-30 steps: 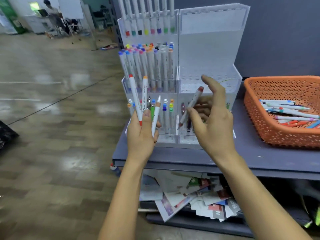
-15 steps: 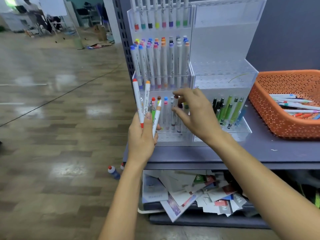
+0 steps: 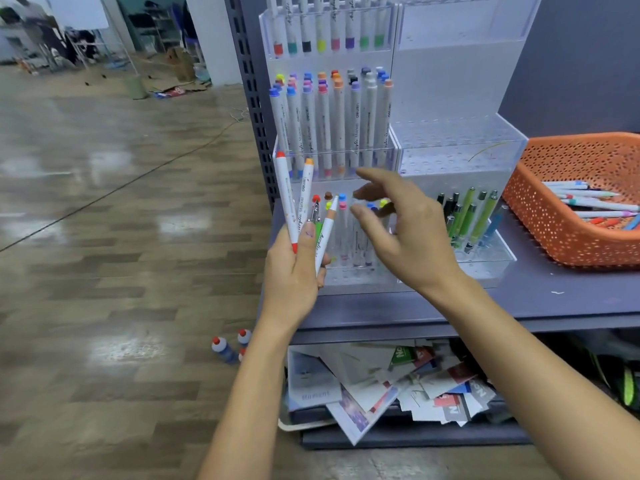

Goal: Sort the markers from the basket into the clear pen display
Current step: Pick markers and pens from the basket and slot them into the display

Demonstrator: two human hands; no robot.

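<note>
While the left hand (image 3: 294,275) curls its fingers (image 3: 306,239) round a small fan of white markers (image 3: 301,209), whose red, orange and tan ends point upward, the right hand (image 3: 412,240) holds nothing. Its fingers (image 3: 372,225) are spread apart and loosely bent in front of the lowest left compartment of the clear pen display (image 3: 457,143). Whether they touch the caps behind them cannot be told.

That compartment holds upright markers with red, brown, blue, pink and yellow caps. The tier above it is packed with a full row of capped markers, and a further row stands in the top tier. The lowest right compartment holds leaning green pens (image 3: 472,216) and some dark ones.

The display stands on a grey shelf (image 3: 554,299). Just to its right on the same shelf sits the orange basket (image 3: 561,233), with loose markers (image 3: 588,204) lying flat inside. Under the shelf lies a heap of papers (image 3: 398,386). Small red-capped bottles (image 3: 225,348) stand on the wooden floor (image 3: 121,271) beside the left forearm.
</note>
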